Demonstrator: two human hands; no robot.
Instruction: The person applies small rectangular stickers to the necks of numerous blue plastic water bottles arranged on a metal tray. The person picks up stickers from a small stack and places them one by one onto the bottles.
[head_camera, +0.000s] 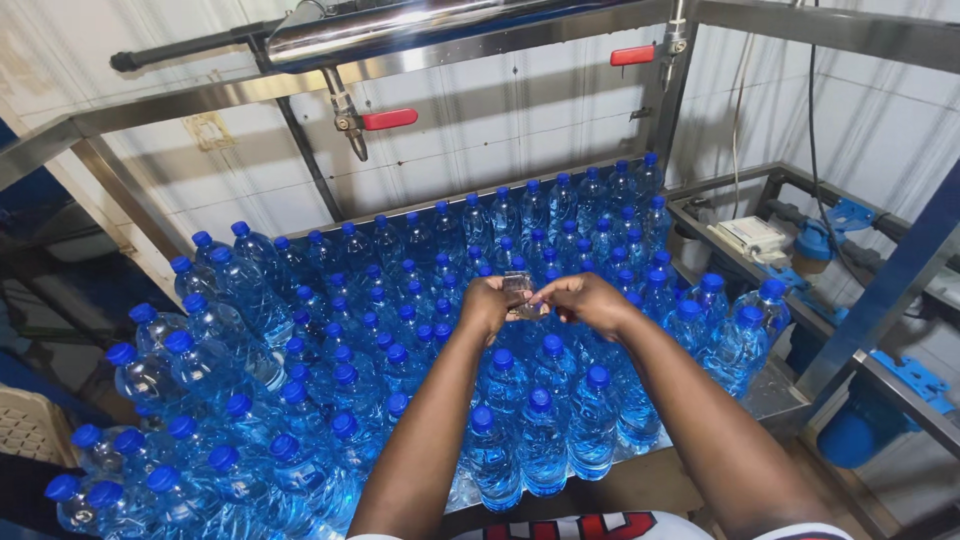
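Both hands busy over a counter (780, 395) crowded with blue-capped bottles (540, 420).

Left hand (490, 305) and right hand (590, 300) meet, fingers pinching a small clear plastic piece (518, 290) above the rows; every visible bottle already wears its cap.

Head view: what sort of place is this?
Probably a small water-bottling workshop: a steel table packed with blue-capped water bottles, steel pipework with red-handled valves overhead, blue filter housings at right.
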